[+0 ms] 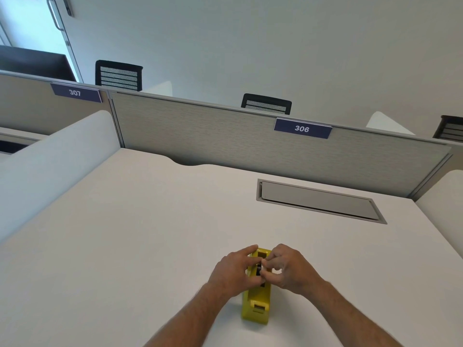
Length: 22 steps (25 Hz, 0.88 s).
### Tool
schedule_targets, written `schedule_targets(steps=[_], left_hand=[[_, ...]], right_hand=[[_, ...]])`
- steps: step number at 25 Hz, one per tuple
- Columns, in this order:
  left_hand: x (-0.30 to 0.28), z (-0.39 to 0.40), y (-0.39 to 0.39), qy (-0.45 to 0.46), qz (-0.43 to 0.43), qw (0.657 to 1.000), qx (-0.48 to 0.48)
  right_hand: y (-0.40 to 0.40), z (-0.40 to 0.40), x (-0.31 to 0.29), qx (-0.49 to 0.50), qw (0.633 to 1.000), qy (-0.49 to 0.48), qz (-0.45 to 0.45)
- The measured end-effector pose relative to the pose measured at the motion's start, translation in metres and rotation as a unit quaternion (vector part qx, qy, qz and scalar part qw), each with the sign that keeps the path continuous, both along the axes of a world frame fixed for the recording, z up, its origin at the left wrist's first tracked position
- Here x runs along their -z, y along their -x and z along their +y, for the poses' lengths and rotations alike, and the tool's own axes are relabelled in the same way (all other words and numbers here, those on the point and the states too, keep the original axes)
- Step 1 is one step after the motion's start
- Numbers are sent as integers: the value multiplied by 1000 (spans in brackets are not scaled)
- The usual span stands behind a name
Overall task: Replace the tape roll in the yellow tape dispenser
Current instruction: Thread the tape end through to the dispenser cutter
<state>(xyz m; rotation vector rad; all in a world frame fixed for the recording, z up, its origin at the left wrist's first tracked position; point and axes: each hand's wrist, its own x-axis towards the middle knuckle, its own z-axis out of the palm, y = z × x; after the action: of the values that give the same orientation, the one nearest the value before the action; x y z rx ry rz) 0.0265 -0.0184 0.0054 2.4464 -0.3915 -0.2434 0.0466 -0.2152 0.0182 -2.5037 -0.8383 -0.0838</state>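
**Both hands on the yellow dispenser**

The left hand (234,270) wraps the left side of the yellow tape dispenser (256,300), index finger stretched along its far top edge, thumb pressed in at the middle. The right hand (288,267) meets it from the other side, fingers curled and pinched on a small dark part (258,267) in the dispenser's open well; what that part is cannot be told, and no roll shows clearly. The dispenser stands on the white desk (150,234), near the front edge, its cutter end toward the person. Farther back a grey cable hatch (318,201) is set flush into the desk, and beyond it a grey partition (200,126) carries a blue plate marked 306 (302,128)
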Motion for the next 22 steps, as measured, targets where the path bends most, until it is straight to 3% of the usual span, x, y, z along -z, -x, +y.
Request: schedule_targets(steps=[22], left_hand=[[2, 0, 0, 4, -12, 1000, -4]], right_hand=[[4, 3, 5, 10, 999, -8, -30]])
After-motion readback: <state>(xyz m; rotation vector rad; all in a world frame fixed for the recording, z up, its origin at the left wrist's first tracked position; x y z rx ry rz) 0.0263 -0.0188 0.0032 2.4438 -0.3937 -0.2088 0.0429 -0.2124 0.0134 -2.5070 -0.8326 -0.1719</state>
